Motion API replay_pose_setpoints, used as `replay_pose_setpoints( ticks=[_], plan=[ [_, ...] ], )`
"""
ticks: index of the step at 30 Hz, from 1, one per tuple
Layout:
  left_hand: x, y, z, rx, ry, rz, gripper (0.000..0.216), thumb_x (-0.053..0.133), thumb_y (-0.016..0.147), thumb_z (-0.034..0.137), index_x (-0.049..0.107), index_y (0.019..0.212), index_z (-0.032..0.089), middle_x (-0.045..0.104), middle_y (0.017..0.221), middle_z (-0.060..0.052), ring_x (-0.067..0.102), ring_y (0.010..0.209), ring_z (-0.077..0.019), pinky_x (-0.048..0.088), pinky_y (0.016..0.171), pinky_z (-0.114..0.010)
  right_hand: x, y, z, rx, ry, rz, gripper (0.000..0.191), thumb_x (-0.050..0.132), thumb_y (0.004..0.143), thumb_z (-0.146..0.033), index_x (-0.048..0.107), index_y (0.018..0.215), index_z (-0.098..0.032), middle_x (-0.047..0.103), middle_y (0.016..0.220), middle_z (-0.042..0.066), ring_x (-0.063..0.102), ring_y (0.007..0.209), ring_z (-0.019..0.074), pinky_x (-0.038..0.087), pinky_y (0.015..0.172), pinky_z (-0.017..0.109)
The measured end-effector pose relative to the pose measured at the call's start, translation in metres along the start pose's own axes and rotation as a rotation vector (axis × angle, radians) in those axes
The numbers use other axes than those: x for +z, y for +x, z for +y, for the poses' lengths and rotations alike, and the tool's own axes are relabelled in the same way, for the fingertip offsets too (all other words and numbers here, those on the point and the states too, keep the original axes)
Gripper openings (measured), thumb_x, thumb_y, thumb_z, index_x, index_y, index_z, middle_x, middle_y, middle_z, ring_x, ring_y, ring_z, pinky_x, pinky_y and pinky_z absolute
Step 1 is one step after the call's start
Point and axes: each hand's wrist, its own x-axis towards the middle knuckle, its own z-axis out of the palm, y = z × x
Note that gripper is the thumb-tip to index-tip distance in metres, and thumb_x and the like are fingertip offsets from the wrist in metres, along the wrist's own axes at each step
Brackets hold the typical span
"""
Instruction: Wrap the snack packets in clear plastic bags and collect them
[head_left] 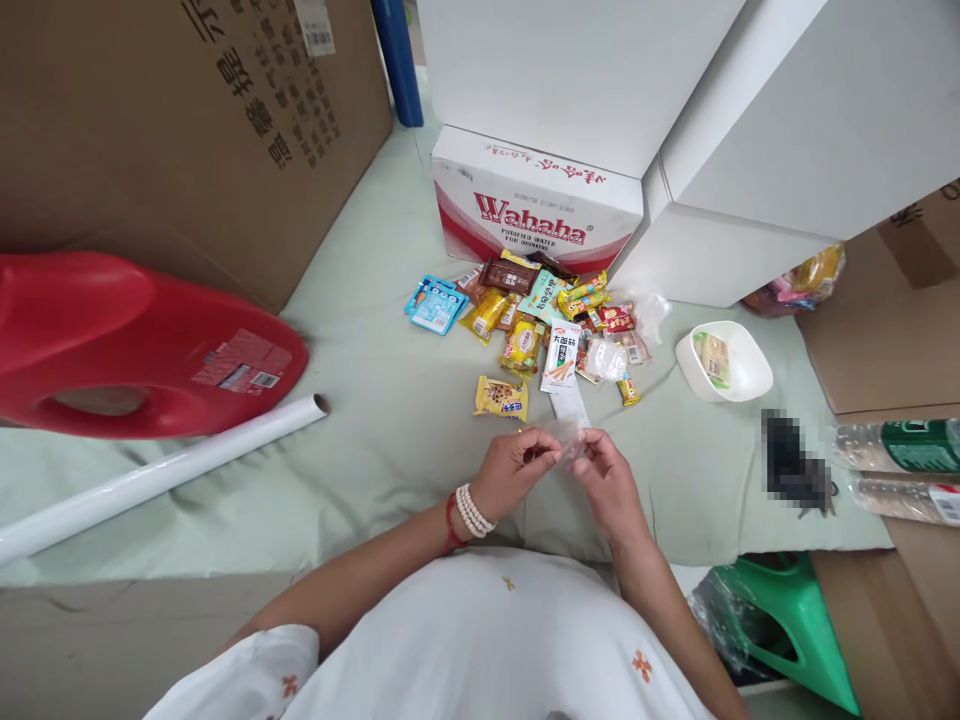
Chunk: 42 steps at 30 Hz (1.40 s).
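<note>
Between my two hands is a small clear plastic bag [568, 436], pinched from both sides. My left hand [512, 472], with a white bead bracelet and a red cord at the wrist, has thumb and fingertips closed on its left edge. My right hand [613, 488] grips the right edge the same way. Just beyond lie a yellow snack packet [501, 398] and a white snack packet [561, 355] atop a pale strip. Behind them spreads a loose pile of snacks, with a brown packet [510, 276], a light-green packet [545, 295] and blue packets [436, 306].
A Wahaha water carton [536, 205] stands behind the pile. To the right are a white bowl [750, 365] holding a packet, a blurred black item [787, 460] and plastic bottles [900, 445]. Leftward lie a red jug [150, 345] and a white tube [165, 475], near a large cardboard box [150, 140].
</note>
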Motion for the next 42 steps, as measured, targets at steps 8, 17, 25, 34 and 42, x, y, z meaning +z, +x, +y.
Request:
replay_pose_setpoints(
  ticks=[8,17,25,34,42],
  plan=[
    [-0.032,0.002,-0.008,-0.401,-0.742,0.139,0.043,0.095,0.062,0.043,0.064,0.075,0.016,0.056,0.064,0.006,0.044,0.057,-0.0046,0.037,0.056,-0.018,-0.034,-0.003,-0.003,0.108,0.083,0.171,0.036,0.089,0.071,-0.047,0.065,0.077,-0.021,0.054,0.071,-0.002,0.047,0.064,0.012,0.043,0.059,0.024],
    [-0.054,-0.008,-0.014,-0.515,-0.996,0.136,0.036,0.095,0.068,0.029,0.065,0.083,0.016,0.066,0.076,0.001,0.059,0.065,-0.0063,0.049,0.06,-0.017,-0.06,0.005,0.003,0.068,-0.162,0.379,0.044,0.085,0.072,-0.057,0.063,0.08,-0.02,0.05,0.066,-0.004,0.043,0.058,0.0103,0.037,0.051,0.022],
    [-0.055,-0.004,-0.018,-0.472,-1.004,0.297,0.041,0.094,0.07,0.031,0.058,0.087,0.021,0.071,0.089,0.003,0.07,0.085,-0.0144,0.06,0.076,-0.031,-0.074,-0.004,0.003,-0.158,-0.557,0.696,0.036,0.075,0.082,-0.051,0.063,0.096,-0.02,0.062,0.085,0.002,0.053,0.067,0.0146,0.043,0.058,0.027],
    [-0.038,-0.005,0.004,-0.294,-0.795,0.197,0.041,0.091,0.073,0.043,0.06,0.086,0.021,0.072,0.089,0.002,0.07,0.085,-0.0133,0.057,0.084,-0.03,-0.006,0.033,-0.021,-0.717,-1.101,-0.145,0.02,0.06,0.1,-0.032,0.074,0.112,-0.024,0.069,0.108,0.009,0.066,0.093,0.0205,0.052,0.078,0.031],
    [-0.047,-0.006,-0.01,-0.325,-0.72,0.375,0.053,0.092,0.067,0.05,0.056,0.095,0.023,0.069,0.094,0.004,0.068,0.077,-0.0115,0.052,0.069,-0.024,0.009,0.063,-0.001,-0.56,-1.144,-0.297,0.023,0.052,0.103,-0.029,0.074,0.102,-0.023,0.07,0.104,0.009,0.066,0.094,0.0212,0.05,0.08,0.031]
  ],
)
